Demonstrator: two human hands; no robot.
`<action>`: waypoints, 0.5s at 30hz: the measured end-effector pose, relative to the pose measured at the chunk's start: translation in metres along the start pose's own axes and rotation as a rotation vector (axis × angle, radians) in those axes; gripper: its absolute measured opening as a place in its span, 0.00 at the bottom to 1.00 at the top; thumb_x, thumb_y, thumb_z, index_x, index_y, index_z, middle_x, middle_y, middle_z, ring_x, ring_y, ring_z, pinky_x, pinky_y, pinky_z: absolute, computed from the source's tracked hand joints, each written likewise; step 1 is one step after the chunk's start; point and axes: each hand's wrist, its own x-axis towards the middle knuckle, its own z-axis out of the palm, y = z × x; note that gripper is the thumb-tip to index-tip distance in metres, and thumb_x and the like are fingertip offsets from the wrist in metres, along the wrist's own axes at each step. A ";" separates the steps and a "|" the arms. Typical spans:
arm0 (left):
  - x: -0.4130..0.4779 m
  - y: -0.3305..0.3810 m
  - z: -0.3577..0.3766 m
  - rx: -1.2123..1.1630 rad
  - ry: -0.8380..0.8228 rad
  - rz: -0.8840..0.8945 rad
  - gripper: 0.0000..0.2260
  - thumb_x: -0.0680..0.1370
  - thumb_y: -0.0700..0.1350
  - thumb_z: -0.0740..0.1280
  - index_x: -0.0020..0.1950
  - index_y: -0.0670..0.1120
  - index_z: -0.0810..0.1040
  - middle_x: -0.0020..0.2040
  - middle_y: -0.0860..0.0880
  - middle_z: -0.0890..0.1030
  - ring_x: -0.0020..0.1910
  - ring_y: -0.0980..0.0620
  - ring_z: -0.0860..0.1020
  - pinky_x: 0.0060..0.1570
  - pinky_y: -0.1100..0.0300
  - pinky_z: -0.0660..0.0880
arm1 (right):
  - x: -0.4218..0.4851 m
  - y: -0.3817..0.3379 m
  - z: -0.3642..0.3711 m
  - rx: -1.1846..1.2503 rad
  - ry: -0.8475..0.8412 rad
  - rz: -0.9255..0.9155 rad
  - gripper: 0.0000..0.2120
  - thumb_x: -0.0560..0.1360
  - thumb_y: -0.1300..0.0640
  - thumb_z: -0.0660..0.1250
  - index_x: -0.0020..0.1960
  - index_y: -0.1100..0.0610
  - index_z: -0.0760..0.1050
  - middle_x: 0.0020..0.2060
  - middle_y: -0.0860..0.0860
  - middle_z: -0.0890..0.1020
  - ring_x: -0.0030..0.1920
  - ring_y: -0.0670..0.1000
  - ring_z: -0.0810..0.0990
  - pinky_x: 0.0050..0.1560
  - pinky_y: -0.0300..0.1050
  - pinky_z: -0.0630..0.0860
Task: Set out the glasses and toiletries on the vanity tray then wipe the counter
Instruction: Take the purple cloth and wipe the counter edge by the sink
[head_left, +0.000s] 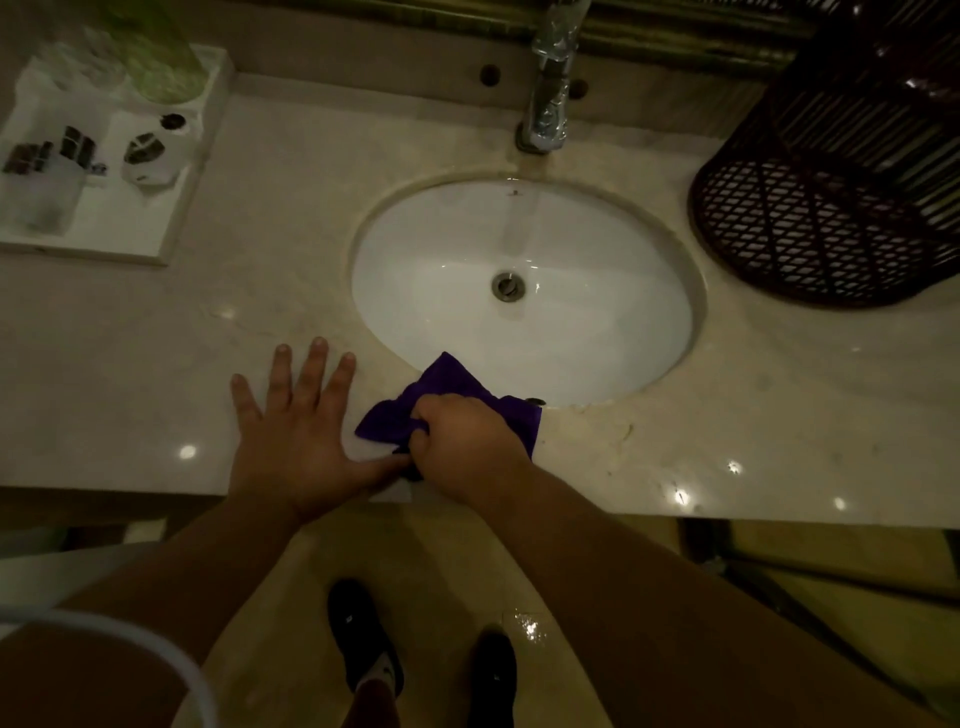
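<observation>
Now, at the far left of the counter (130, 364) you have the vanity tray (171, 228), a pale rectangular tray with wrapped toiletries (145, 156) lying on it; a greenish upright item stands at its far end, too blurred for you to identify, and any glasses there cannot be made out clearly. Near you, left of centre, your left hand (291, 436) lies flat on the counter with its fingers spread wide and straight, palm down, gripping nothing, its thumb reaching toward the cloth. Just right of it, your right hand (462, 441) is curled into a fist, clenched around a purple cloth (447, 384), which is bunched under the knuckles and pressed on the counter at the near rim of the sink; one corner of the cloth laps over the rim into the bowl. The white oval sink (597, 322) sits in the middle, with a chrome tap (550, 98) on its far side and water running from it down to the drain. On the far right, a dark wicker basket (821, 228) rests on the counter, well apart from your hands.
</observation>
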 end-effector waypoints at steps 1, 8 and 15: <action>0.000 -0.001 0.000 0.000 -0.002 -0.003 0.57 0.63 0.85 0.50 0.83 0.51 0.49 0.83 0.45 0.46 0.80 0.41 0.40 0.72 0.27 0.43 | -0.003 0.004 -0.001 0.003 0.007 0.012 0.12 0.82 0.55 0.60 0.61 0.55 0.77 0.53 0.53 0.81 0.52 0.53 0.79 0.54 0.51 0.79; 0.001 0.062 -0.008 -0.059 -0.018 0.190 0.57 0.63 0.85 0.50 0.83 0.53 0.47 0.83 0.45 0.46 0.80 0.41 0.42 0.71 0.26 0.44 | -0.033 0.050 -0.016 0.037 0.062 0.111 0.11 0.82 0.54 0.60 0.61 0.54 0.76 0.51 0.52 0.80 0.50 0.52 0.78 0.51 0.48 0.77; 0.002 0.134 0.006 -0.039 0.001 0.241 0.56 0.62 0.86 0.50 0.82 0.54 0.53 0.83 0.45 0.52 0.80 0.39 0.43 0.68 0.23 0.42 | -0.055 0.098 -0.020 0.073 0.181 0.133 0.11 0.82 0.54 0.60 0.58 0.56 0.78 0.49 0.52 0.81 0.47 0.51 0.79 0.49 0.48 0.79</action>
